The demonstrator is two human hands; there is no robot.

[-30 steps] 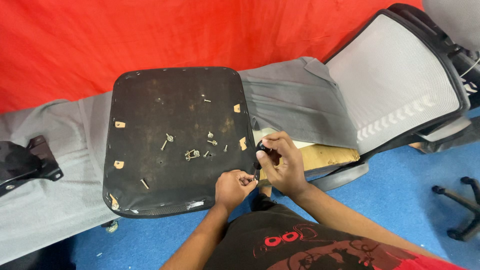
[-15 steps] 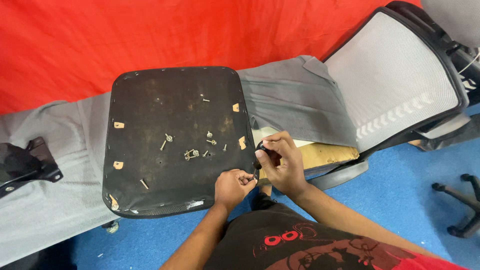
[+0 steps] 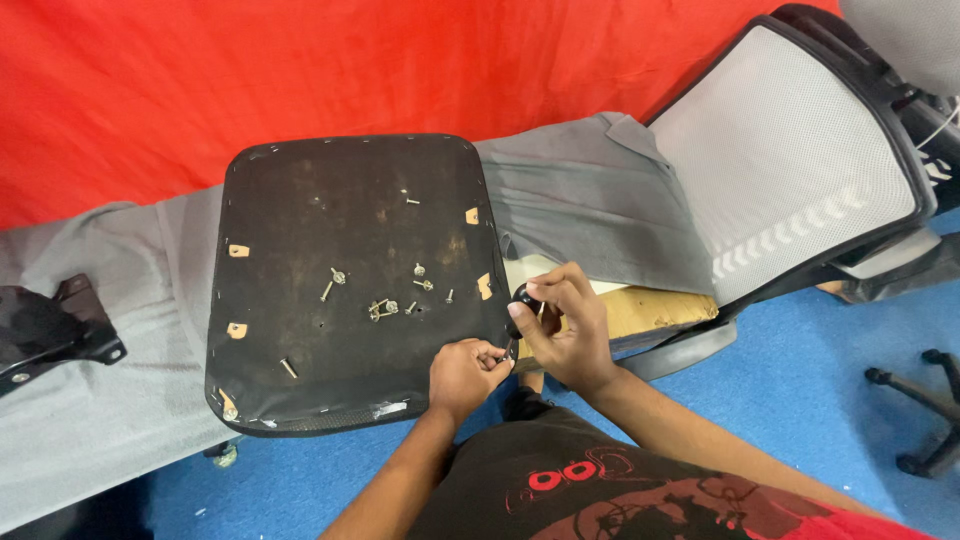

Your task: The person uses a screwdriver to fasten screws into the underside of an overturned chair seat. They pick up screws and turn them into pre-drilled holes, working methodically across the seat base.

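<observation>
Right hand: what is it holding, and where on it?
The right hand grips a small black knob-like part by its rounded head; the left hand pinches something tiny beneath it, too small to identify.

The seat board [image 3: 350, 290] lies flat on a cloth [image 3: 100, 400] on the counter. Small screws [image 3: 385, 300] lie on the board. The chair back [image 3: 790, 160] lies to its right. A metal plate [image 3: 50, 330] lies far left. Both hands meet at the board's right edge: left hand [image 3: 465, 375], right hand [image 3: 565, 330].

Black seat base [image 3: 350, 290], red backdrop [image 3: 300, 70]
</observation>
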